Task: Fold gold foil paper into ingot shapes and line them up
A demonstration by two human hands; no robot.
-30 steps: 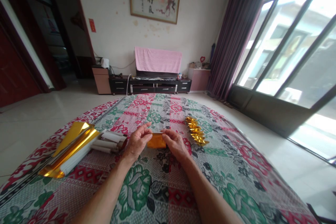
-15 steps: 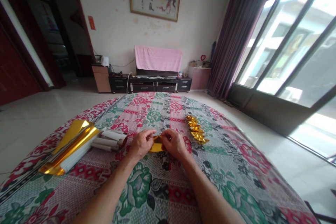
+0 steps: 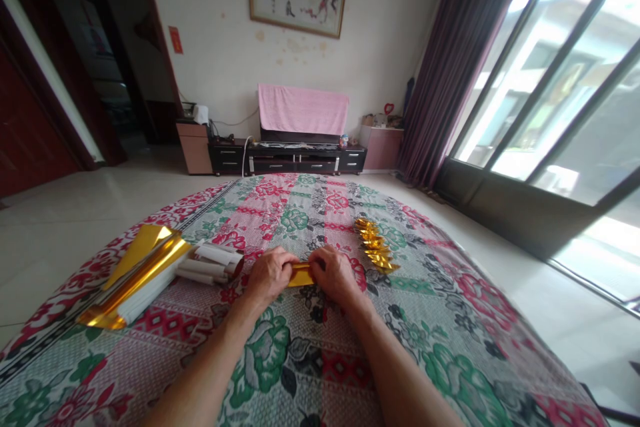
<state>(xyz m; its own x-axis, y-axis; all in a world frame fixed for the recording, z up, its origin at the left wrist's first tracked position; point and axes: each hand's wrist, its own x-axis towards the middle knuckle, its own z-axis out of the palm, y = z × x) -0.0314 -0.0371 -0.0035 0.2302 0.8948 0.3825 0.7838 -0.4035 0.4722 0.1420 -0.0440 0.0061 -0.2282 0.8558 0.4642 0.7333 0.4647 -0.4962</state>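
Two hands pinch one folded piece of gold paper [image 3: 301, 275].
In the head view, the grip of the left hand [image 3: 270, 274] and that of the right hand [image 3: 335, 275] are both nearly closed, thumbs and fingers clamped on opposite ends of the paper. Half a second earlier its upper part stood raised and peaked between the fingers; now it lies flatter, a short, shiny yellow-gold strip with a darker band along the top. It is over the floral cloth [image 3: 295, 219], between the white rolls [image 3: 205, 271] and the row of folded gold pieces [image 3: 377, 252].
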